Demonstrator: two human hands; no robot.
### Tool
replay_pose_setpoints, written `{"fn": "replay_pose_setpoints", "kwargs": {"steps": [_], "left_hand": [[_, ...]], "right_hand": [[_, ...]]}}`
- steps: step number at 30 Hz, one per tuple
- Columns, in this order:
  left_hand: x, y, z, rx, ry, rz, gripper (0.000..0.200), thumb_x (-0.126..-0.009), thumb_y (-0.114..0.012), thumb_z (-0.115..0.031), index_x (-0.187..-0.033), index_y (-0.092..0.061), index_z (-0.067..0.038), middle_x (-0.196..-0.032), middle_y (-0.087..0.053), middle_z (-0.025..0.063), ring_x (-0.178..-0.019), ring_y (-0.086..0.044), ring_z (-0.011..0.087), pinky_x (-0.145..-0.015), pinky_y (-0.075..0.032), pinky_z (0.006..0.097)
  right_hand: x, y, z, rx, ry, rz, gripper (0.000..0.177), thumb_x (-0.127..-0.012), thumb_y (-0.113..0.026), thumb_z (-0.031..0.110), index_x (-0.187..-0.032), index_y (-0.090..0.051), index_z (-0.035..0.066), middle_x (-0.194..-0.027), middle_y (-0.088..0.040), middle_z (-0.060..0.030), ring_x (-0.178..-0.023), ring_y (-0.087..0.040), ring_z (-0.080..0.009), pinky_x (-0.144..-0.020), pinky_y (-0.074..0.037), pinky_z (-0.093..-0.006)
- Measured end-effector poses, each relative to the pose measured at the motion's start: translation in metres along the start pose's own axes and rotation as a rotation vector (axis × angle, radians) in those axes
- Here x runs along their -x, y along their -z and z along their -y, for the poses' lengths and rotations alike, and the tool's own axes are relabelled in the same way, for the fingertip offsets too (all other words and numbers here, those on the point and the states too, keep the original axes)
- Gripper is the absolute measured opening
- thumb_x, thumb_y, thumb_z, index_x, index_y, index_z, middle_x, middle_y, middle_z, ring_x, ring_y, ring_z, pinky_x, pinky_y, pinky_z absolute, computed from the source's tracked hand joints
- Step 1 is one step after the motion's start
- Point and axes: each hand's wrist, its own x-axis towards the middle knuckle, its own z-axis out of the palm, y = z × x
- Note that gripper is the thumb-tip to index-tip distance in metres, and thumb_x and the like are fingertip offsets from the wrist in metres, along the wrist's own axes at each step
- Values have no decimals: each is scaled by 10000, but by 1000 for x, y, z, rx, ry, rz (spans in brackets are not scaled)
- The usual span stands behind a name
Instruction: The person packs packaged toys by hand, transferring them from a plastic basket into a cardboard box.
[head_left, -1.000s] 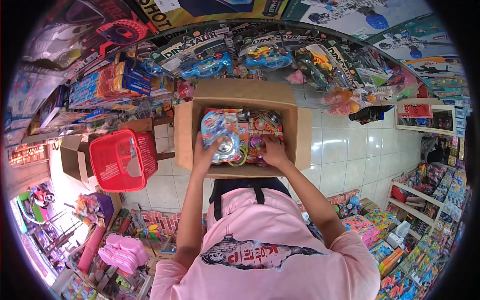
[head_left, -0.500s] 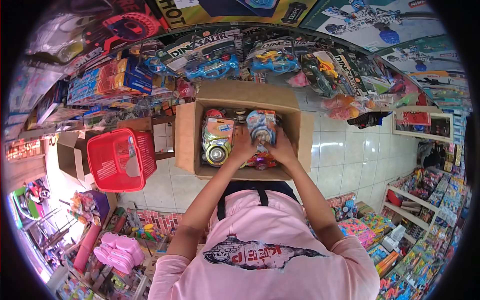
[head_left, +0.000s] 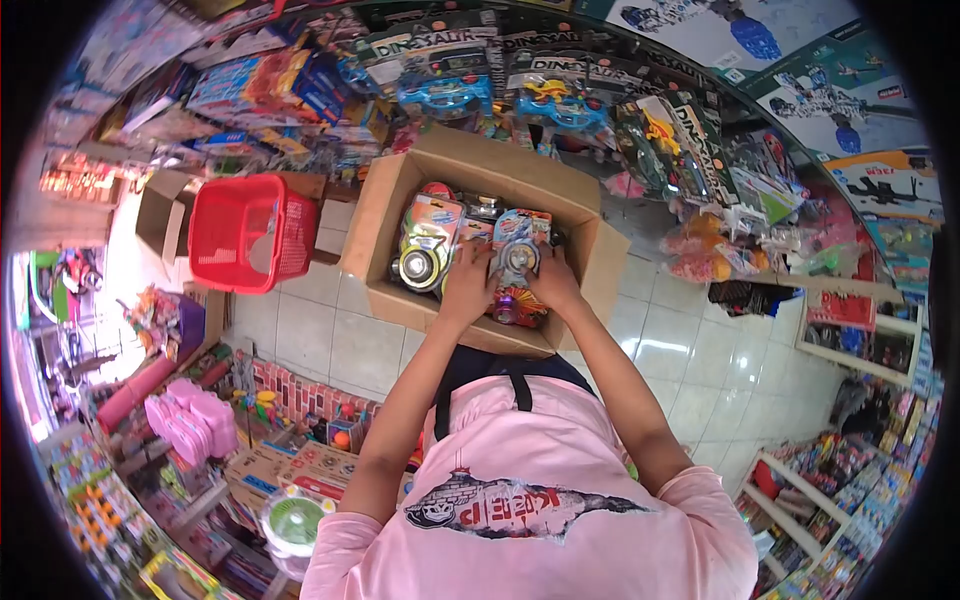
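Note:
An open cardboard box (head_left: pixel 400 305) stands in front of my body, filled with carded toys. Both hands are inside it. My left hand (head_left: pixel 468 284) rests on the packs, its fingers pointing away from me at the left edge of a blue toy pack (head_left: pixel 521 232). My right hand (head_left: pixel 554 280) touches that pack's right side, fingers bent. The blue pack lies face up between the hands, with a round silvery part in its middle. Left of my left hand is a yellow-green pack (head_left: pixel 424 243) with a round disc. A purple round piece (head_left: pixel 507 308) lies below the blue pack.
A red plastic basket (head_left: pixel 232 232) stands left of the box, beside another open carton (head_left: pixel 160 215). Packaged dinosaur toys (head_left: pixel 560 100) hang behind the box. A white-framed shelf (head_left: pixel 865 335) is at the right, pink cases (head_left: pixel 190 420) at lower left, tiled floor (head_left: pixel 690 350) around.
The view has turned, so the box appears tilted and the basket higher. My hands have shifted slightly on the packs, with the left fingers now flatter and more visible.

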Motion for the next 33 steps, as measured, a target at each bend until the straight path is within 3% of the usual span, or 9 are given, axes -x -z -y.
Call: {"fn": "replay_pose_setpoints", "kwargs": {"steps": [9, 13, 17, 18, 19, 21, 23, 26, 33], "left_hand": [[153, 37, 59, -98, 405, -535, 217, -873, -640, -118, -1063, -608, -18, -1048, -516, 179, -1006, -523, 343, -906, -441, 420], [235, -11, 123, 215, 650, -485, 197, -901, -640, -141, -1023, -599, 7, -1094, -496, 187, -1026, -525, 332, -834, -500, 388], [349, -72, 206, -68, 889, -53, 398, -917, -621, -319, -1136, -625, 14, -1141, -571, 241, -1036, -587, 377, -844, -528, 372], [414, -125, 272, -62, 895, -66, 398, -917, -621, -319, -1136, -625, 14, -1141, -571, 241, -1036, -587, 377, -844, -528, 372], [414, -120, 281, 92, 1048, 577, 474, -929, -595, -394, -1161, -628, 18, -1176, -604, 265, -979, -646, 382, -790, -551, 405], [430, -73, 241, 629, 1606, 455, 460, -935, -599, -395, -1127, -641, 21, -1080, -656, 259, -859, -689, 347, -691, -565, 430], [438, -43, 232, 699, 1585, 338, 436, -934, -605, -375, -1113, -642, 21, -1013, -671, 231, -801, -687, 317, -647, -563, 423], [468, -39, 258, 734, 1471, 83, 389, -934, -613, -325, -1086, -635, 32, -895, -686, 183, -697, -673, 266, -592, -558, 396], [475, 6, 303, 818, 1406, -117, 350, -928, -620, -283, -1017, -632, 55, -857, -695, 143, -654, -651, 211, -589, -545, 354]], "right_hand": [[48, 12, -63, -203, -12, -813, 152, -917, -548, 157, -954, -521, 11, -874, -563, -178, -817, -563, -364, -735, -432, -458], [45, -44, -163, -124, -205, -384, 252, -910, -569, 192, -1062, -553, -8, -1033, -607, -209, -1000, -589, -378, -849, -455, -501], [66, -124, -298, 430, 321, 302, 484, -870, -644, 247, -1246, -551, -42, -1229, -598, -249, -1084, -613, -383, -975, -498, -446], [71, -125, -279, 331, -172, 566, 483, -882, -634, 261, -1282, -544, 6, -1193, -634, -207, -1044, -643, -354, -882, -538, -454], [77, -125, -257, 212, -673, 803, 485, -895, -625, 275, -1317, -537, 54, -1156, -670, -165, -1004, -672, -325, -790, -578, -462], [95, -128, -220, 170, -827, 824, 483, -849, -688, 270, -1293, -572, 116, -1103, -701, -117, -949, -697, -261, -720, -589, -480], [101, -154, -221, 681, -74, 1058, 359, -864, -619, 154, -1208, -617, 56, -1167, -663, -160, -840, -708, -275, -673, -605, -387], [123, -190, -202, 342, 230, 562, 403, -925, -529, 245, -1293, -539, 81, -1121, -680, -135, -795, -705, -256, -676, -590, -393], [117, -234, -66, -274, -854, 588, 518, -962, -452, 506, -1119, -650, 55, -1029, -665, -132, -836, -616, -232, -770, -489, -381]]}}
